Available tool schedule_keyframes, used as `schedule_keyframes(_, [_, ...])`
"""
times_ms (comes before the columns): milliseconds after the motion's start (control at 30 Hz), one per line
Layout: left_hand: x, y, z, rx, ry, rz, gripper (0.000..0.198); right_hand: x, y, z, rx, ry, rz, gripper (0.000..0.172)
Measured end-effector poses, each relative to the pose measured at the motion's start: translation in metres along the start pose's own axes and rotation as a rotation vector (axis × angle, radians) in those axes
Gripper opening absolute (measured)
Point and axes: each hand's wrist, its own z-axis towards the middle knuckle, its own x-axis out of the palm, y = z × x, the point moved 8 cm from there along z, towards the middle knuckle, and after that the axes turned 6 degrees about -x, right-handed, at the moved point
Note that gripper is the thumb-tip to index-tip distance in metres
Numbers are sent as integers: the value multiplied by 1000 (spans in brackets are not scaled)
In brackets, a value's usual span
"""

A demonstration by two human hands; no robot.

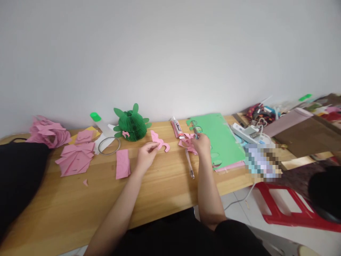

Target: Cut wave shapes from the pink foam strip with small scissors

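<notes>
My left hand (146,153) is closed in a pinch on a pink paper cut-out (160,141) with a curved end, held just above the wooden table (160,188). My right hand (201,143) is closed over a pile of pink paper pieces (186,141) near the green sheet and seems to grip a thin dark tool I cannot make out. A pen (189,164) lies on the table between my hands. A glue tube (177,127) lies just behind the pink pieces.
A green honeycomb paper cactus (131,123) stands at the back. Pink paper stacks (76,158), a pink strip (123,163) and a wire ring (109,145) lie left. Green paper sheets (222,140), a power strip (246,132) and clutter sit right. A red stool (285,208) stands on the floor.
</notes>
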Motion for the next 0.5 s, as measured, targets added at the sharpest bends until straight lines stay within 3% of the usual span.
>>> schedule_keyframes(100, [8, 0, 2, -19, 41, -25, 35, 7, 4, -4, -16, 31, 1, 28])
schedule_keyframes(333, [13, -10, 1, -26, 95, -35, 35, 96, 46, -33, -202, 391, 154, 21])
schedule_keyframes(500, [1, -17, -11, -57, 113, -99, 18, 101, 55, -43, -298, 485, 270, 32])
